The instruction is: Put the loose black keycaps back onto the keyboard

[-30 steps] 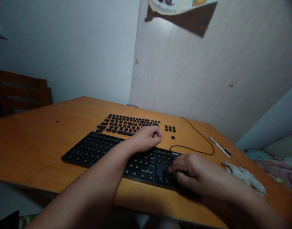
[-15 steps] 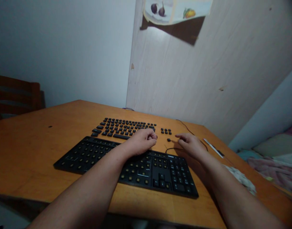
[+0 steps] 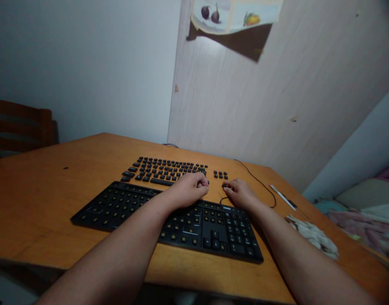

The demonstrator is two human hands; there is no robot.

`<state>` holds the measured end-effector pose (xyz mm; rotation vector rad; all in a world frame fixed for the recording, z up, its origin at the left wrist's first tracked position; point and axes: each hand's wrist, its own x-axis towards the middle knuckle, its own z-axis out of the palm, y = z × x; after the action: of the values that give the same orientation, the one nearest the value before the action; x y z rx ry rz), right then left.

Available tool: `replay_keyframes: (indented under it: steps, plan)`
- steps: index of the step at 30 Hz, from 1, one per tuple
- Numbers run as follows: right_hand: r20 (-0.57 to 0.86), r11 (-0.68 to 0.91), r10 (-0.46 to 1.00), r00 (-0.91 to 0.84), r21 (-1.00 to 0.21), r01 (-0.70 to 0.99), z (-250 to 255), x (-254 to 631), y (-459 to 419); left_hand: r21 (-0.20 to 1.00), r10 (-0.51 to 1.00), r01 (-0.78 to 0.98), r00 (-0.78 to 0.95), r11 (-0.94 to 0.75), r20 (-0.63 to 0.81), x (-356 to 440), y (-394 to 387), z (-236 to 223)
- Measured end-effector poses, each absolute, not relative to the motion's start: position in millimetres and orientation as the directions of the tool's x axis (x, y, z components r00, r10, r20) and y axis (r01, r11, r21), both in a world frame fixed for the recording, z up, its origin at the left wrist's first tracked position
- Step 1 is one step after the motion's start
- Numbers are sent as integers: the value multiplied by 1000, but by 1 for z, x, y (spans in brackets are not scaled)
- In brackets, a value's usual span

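1. Head view: looks down on a wooden table, with a black keyboard near the front edge, slightly slanted, probably set there for easy reach by both hands.
2. Beyond the keyboard, loose keycaps in rows, with a long space bar along the bottom; likely laid out to echo the board's own order.
3. To the right of that block, six keycaps in two rows of three, apparently kept apart as a separate cluster.
4. Right hand: thumb and fingers at a single keycap just nearer than the six, seemingly in a light pinch.
5. Left hand: curled into a loose fist at the keyboard's rear edge, forearm across the board, perhaps as a rest; contents, if any, impossible to tell.
6. Keyboard in detail: flat, dark, mostly bare tan stems, pale bracket-like lines around a few; number pad fully capped, arrow keys only partly.
7. Off to the right, presumably clear of the work: thin dark cable, white strip, crumpled cloth.
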<state>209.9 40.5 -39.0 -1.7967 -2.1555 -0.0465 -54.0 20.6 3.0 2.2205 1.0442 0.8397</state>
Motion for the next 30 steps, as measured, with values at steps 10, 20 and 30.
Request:
replay_keyframes:
  steps: [10,20,30]
  plan:
    - [366,274,912,-185,-208,939,-21,200,27,672,791,463,519,-578,323,-53,23,-2]
    - [445,500,811,-380,-191,845,8,170,-20,690,756,400,561,-603,336,-51,20,-1]
    - [345,573,801,-489,-205,794,26,162,-45,694,726,375,614,-614,311,-51,14,5]
